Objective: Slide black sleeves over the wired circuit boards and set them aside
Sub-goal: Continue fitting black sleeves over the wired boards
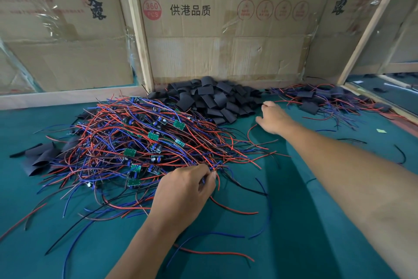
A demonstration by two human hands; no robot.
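Tangled wires [212,169] are pinched by the left hand [187,190]; the right hand [274,118], released, is stretched toward the sleeves [214,100]; neighbouring boards [133,182] could be dragged along

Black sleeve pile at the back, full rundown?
The black sleeve pile is a loose heap of short, flattened matte tubes, like heat-shrink, lying at all angles on the green table against the cardboard wall. Its left edge overlaps the wired circuit boards. The right hand reaches beside its right edge; contact unclear.
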